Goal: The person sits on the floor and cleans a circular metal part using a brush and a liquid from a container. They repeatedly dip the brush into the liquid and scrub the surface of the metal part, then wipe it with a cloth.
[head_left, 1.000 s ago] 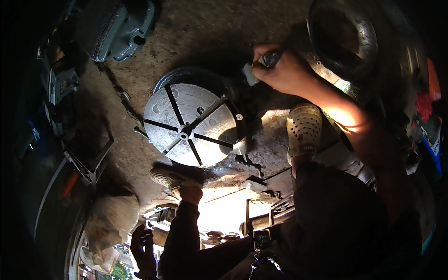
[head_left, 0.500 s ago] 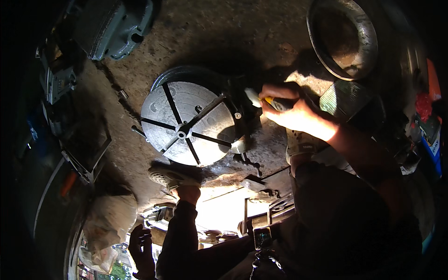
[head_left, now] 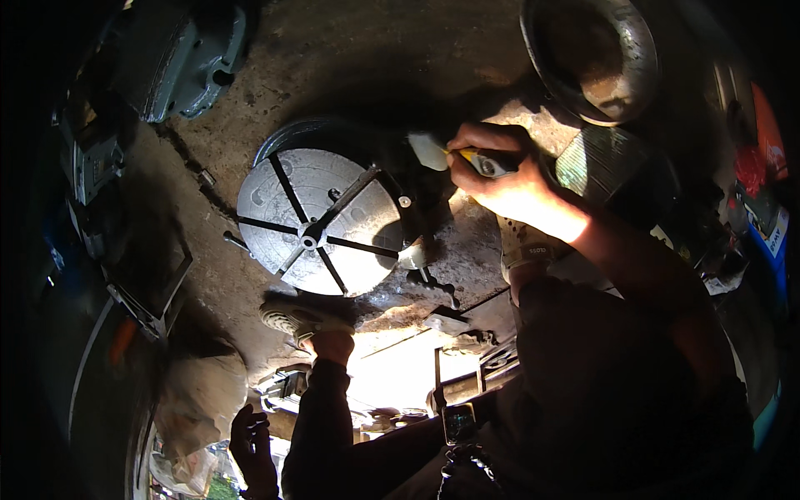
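My right hand (head_left: 500, 179) is closed around the yellow-and-dark handle of a scraper (head_left: 428, 152). The tool's pale, flat end points left, just off the far right side of a round metal rotary table (head_left: 358, 218). That table's grey top has dark radial slots and a centre hole. It lies flat on the floor, with a small crank handle (head_left: 437, 287) at its near right. Low at the left, in shadow, my left hand (head_left: 252, 446) is raised with loosely bent fingers apart, and nothing shows in it.
A round metal pan (head_left: 642, 62) lies at the far right. Green-grey machine castings (head_left: 196, 75) stand at the far left. My shod feet flank the turntable's near side, the left shoe (head_left: 292, 318) closest. A pale sack (head_left: 200, 392) sits at the lower left.
My right hand has moved a little left and away from me, bringing the scraper's end nearer the rotary table's far side. The view has shifted slightly. My left hand stays about where it was.
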A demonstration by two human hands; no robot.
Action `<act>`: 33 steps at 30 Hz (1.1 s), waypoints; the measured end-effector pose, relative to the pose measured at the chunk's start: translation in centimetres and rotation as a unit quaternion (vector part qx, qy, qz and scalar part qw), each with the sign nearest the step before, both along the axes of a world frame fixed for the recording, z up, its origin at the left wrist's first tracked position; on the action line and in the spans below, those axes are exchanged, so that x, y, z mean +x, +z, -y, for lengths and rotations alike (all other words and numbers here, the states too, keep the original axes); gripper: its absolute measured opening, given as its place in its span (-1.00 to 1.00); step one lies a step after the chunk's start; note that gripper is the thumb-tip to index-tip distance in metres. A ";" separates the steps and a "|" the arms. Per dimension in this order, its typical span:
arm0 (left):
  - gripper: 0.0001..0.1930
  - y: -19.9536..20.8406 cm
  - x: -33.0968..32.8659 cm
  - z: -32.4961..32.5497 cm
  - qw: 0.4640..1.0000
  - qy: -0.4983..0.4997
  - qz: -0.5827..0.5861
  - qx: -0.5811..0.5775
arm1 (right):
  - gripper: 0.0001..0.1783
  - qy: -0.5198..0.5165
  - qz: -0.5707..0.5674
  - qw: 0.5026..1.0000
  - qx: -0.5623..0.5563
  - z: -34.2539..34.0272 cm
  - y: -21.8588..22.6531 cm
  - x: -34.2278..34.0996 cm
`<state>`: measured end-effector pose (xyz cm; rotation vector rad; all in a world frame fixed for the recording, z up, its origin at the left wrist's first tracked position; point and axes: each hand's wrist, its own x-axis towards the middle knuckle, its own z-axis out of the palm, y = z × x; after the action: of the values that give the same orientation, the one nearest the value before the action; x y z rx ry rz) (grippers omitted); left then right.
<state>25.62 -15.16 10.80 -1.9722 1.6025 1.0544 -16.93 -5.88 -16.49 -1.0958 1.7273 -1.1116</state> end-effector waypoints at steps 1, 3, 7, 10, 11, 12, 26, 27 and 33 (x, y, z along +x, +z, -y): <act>-0.64 0.0 0.1 0.0 1.000 -0.008 0.003 0.003 | -0.92 0.017 0.000 1.000 0.007 -0.4 0.0 0.4; -0.64 0.0 0.1 0.0 1.000 -0.003 -0.002 0.001 | -0.92 0.001 -0.033 0.990 -0.141 -0.9 -0.3 1.1; -0.64 0.3 -0.1 0.0 1.000 -0.031 0.004 0.005 | -0.87 -0.022 0.054 0.998 0.009 -2.2 -1.0 1.5; -0.64 0.6 -0.5 -0.1 0.999 -0.046 0.007 0.006 | -0.88 -0.064 0.030 0.997 -0.037 -2.9 -1.2 2.1; -0.64 0.7 -0.5 -0.1 0.999 -0.048 0.007 0.005 | -0.85 -0.046 0.015 0.997 -0.064 -3.2 -1.3 2.4; -0.64 0.7 -0.6 -0.1 0.999 -0.051 0.014 0.005 | -0.81 0.017 0.006 1.000 -0.002 -3.8 -1.2 2.2; -0.62 1.6 -2.2 -5.3 0.998 -0.056 0.008 -0.038 | -0.88 -0.058 0.004 0.997 -0.055 -4.9 -1.1 3.0; -0.62 1.6 -2.3 -5.8 0.998 -0.056 0.014 -0.032 | -0.91 -0.031 0.031 0.998 -0.038 -5.0 -1.0 3.0; -0.61 1.9 -2.1 -9.2 0.998 -0.063 0.022 -0.012 | -0.80 -0.007 0.058 0.994 -0.087 -7.3 -1.9 3.6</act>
<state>23.47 -5.92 12.65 -1.8685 1.7000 0.9412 -13.33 1.38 -18.42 -1.1032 1.5724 -1.3284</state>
